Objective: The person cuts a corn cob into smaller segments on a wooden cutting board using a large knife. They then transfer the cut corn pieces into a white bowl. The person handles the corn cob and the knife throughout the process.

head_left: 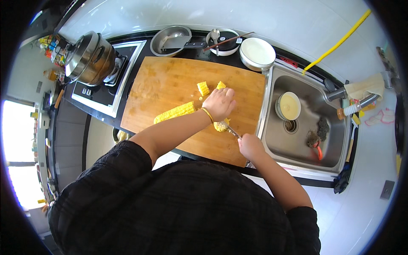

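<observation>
On the wooden cutting board (165, 76), my right hand (251, 147) is closed round the handle of a knife (232, 131). Its blade points up and left, against a piece of yellow corn (221, 126), and runs out of sight toward my left hand. My left hand (219, 104) bends its fingers down just beyond that piece; what lies under the palm is hidden. A longer corn cob (175, 112) lies to the left, partly behind my left forearm. Two short corn chunks, a left one (203, 88) and a right one (221, 85), sit beyond my left hand.
A metal bowl (155, 42) with a cleaver (196, 44) across it stands behind the board. Beside it are a bowl with a spoon (215, 35) and a white bowl (258, 51). A steel pot (91, 59) is on the stove; the sink (280, 144) holds a bowl (290, 106).
</observation>
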Demonstrator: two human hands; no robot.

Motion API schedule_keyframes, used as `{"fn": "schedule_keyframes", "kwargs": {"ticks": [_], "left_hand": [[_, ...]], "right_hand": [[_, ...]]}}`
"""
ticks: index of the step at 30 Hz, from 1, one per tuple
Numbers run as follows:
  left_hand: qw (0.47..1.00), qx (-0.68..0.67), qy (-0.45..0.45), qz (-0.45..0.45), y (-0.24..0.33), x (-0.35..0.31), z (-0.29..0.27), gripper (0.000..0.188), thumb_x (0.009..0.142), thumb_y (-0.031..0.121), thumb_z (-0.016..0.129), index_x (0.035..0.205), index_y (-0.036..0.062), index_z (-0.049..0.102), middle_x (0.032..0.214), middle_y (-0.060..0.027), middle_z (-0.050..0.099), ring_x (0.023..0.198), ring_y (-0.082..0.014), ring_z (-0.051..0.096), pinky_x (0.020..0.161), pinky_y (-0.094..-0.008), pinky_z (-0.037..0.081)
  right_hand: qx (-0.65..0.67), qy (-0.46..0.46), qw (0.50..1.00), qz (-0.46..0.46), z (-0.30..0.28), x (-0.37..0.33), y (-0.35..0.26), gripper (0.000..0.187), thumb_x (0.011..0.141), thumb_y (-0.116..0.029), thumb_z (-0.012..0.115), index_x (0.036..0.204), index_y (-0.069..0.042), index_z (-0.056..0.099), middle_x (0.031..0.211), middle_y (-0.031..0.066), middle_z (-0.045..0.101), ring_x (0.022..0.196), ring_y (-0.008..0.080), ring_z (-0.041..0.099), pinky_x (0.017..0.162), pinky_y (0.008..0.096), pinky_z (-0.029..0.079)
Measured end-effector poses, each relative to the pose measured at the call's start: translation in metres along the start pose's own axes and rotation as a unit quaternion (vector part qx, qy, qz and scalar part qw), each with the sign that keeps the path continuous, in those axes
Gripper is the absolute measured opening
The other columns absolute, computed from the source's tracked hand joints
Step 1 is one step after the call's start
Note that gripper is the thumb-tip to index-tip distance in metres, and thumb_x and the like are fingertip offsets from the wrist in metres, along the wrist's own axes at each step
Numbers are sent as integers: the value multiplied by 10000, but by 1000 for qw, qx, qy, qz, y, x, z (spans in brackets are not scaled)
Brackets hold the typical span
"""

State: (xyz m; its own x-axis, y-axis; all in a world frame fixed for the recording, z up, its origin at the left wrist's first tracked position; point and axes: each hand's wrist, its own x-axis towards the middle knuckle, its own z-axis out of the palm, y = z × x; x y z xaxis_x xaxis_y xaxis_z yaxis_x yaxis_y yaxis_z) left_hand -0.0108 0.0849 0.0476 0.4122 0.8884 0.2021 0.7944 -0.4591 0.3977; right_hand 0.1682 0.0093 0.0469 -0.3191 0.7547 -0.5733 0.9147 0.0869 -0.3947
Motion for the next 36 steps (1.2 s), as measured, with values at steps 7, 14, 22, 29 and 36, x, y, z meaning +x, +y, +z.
{"fn": "schedule_keyframes", "kwargs": {"ticks": [7,14,22,29,36], "left_hand": [[1000,-4,6,-8,-2,-3,2,193,822,150,476,962,22,440,869,-151,547,856,-323,512,756,-404,379],[1000,-29,-1,-11,-10,-2,3,201,812,145,491,961,16,453,902,-169,549,869,-333,511,779,-401,381],[1000,-1,6,8,-4,-4,5,187,817,167,477,917,15,438,877,-150,545,863,-314,524,778,-393,387],[985,-104,137,16,-12,6,5,202,854,181,472,955,6,464,861,-168,534,821,-303,525,748,-375,407],[901,-254,286,-204,-36,-7,-25,190,873,172,483,961,5,497,824,-152,545,770,-257,531,667,-343,433]], "right_hand": [[-5,0,1000,3,5,6,2,223,824,-167,493,826,-1,643,821,206,629,767,356,618,680,442,493],[-8,14,1000,-8,5,4,-5,240,821,-199,517,806,4,644,811,206,631,757,351,622,677,434,497],[0,4,1000,12,13,11,1,245,825,-211,518,814,-1,644,840,201,632,789,348,620,703,422,495],[55,47,997,-12,16,10,16,304,815,-275,534,771,8,637,749,211,620,711,351,612,647,439,479],[242,159,957,9,22,-11,42,372,778,-318,585,735,50,622,627,224,590,598,358,593,574,407,457]]}}
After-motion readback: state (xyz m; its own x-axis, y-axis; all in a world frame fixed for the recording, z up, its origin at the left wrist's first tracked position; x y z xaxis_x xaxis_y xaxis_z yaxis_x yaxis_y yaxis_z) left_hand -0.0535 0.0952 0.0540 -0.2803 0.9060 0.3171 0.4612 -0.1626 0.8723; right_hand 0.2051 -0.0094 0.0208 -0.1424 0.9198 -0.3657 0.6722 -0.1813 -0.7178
